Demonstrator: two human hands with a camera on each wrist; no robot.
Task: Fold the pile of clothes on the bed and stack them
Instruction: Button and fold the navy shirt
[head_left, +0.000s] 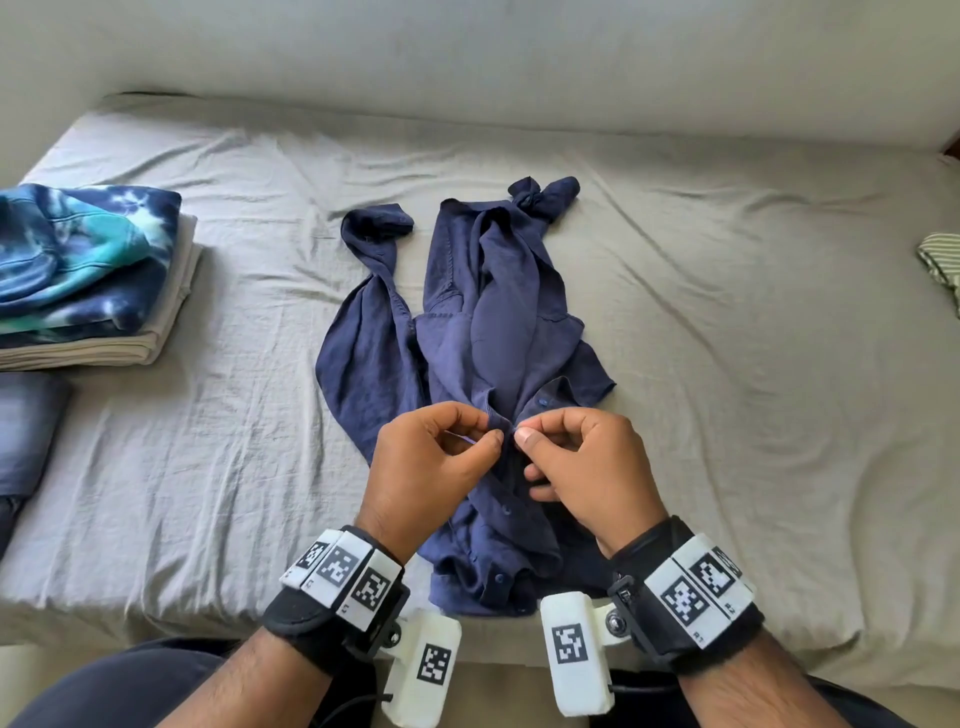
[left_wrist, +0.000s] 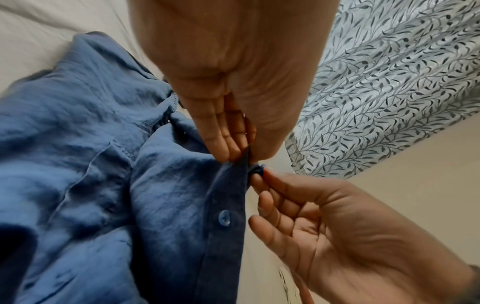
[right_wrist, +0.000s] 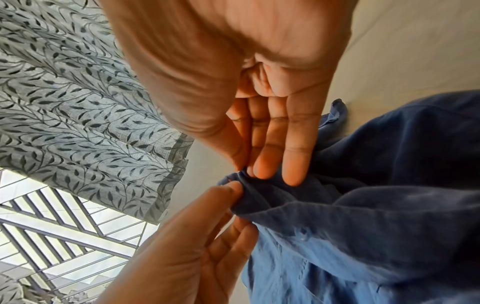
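Shirt (head_left: 483, 332) lengthwise, collar away; left hand (head_left: 426, 467), right hand (head_left: 587, 462) pinch placket.

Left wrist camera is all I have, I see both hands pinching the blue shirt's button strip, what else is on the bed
Observer: In the head view a folded stack topped by a tie-dye garment sits on the bed sheet, left of the navy shirt.
Operator: Anything still unfolded?
Observer: A striped green garment lies at the right edge, mostly out of frame.
Operator: Where on the shirt are the hands?
Observer: The left hand and right hand pinch the placket partway up; buttons nearer the person look fastened, while the far half gapes open.
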